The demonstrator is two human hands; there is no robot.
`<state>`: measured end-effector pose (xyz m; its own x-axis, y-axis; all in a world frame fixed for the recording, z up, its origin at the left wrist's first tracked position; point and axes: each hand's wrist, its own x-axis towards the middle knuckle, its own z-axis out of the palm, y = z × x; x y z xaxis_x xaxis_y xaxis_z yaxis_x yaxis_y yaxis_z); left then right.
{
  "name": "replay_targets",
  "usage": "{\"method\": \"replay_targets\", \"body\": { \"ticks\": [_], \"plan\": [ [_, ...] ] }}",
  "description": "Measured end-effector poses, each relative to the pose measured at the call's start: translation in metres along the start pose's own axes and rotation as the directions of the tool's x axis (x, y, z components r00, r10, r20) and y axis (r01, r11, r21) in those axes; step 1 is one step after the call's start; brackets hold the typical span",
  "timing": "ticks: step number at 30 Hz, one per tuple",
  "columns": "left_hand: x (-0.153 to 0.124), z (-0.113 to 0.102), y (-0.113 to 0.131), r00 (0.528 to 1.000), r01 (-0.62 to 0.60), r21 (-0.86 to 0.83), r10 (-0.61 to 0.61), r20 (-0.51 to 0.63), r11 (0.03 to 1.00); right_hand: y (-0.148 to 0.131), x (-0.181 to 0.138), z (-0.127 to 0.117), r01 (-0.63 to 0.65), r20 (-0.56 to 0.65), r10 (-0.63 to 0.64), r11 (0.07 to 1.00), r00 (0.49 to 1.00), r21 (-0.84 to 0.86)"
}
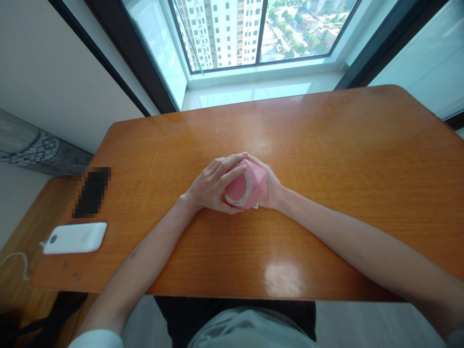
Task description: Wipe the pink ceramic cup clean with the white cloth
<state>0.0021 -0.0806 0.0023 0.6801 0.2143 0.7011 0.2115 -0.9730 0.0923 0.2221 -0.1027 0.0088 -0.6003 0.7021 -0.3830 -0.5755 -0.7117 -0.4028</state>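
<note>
Left hand's (217, 186) fingers curl over, right hand's (273, 188) cup one pink, faceted, plastic-looking object (258, 180) with white trim, centred over one glossy brown wooden surface (344, 154). Likely light, stiff, slightly slippery; grip opposite sides. Farther left: one white rounded slab-like device (78, 238), one pixelated black rectangle (91, 193).

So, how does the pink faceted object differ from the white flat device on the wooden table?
The pink faceted object is chunky; the white flat device is slim. The left hand and right hand hold the pink object, while the white device lies untouched. The pink object has a whitish curved band; the white device has a small dark round spot. Both are light-coloured.
</note>
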Motion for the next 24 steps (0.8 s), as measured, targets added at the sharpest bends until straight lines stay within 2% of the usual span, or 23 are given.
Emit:
{"method": "replay_targets", "body": {
  "ticks": [7, 11, 17, 24],
  "plan": [
    [0.004, 0.004, 0.013, 0.994, 0.109, -0.055, -0.11, -0.013, 0.992, -0.003, -0.006, 0.005, -0.034, 0.012, 0.034, 0.999, 0.999, -0.032],
    [0.003, 0.006, 0.014, 0.99, 0.13, -0.099, -0.135, -0.045, 0.987, -0.003, -0.005, -0.001, -0.044, 0.042, 0.05, 0.991, 0.998, -0.128],
    [0.005, 0.005, 0.016, 0.986, 0.159, -0.078, -0.161, -0.028, 0.984, 0.0, -0.005, 0.0, 0.014, 0.013, -0.013, 0.997, 1.0, -0.082],
    [0.006, 0.004, 0.019, 0.978, 0.204, -0.084, -0.206, -0.017, 0.975, -0.001, -0.007, 0.001, -0.029, -0.004, 0.029, 0.99, 1.0, -0.135]
  ]
}}
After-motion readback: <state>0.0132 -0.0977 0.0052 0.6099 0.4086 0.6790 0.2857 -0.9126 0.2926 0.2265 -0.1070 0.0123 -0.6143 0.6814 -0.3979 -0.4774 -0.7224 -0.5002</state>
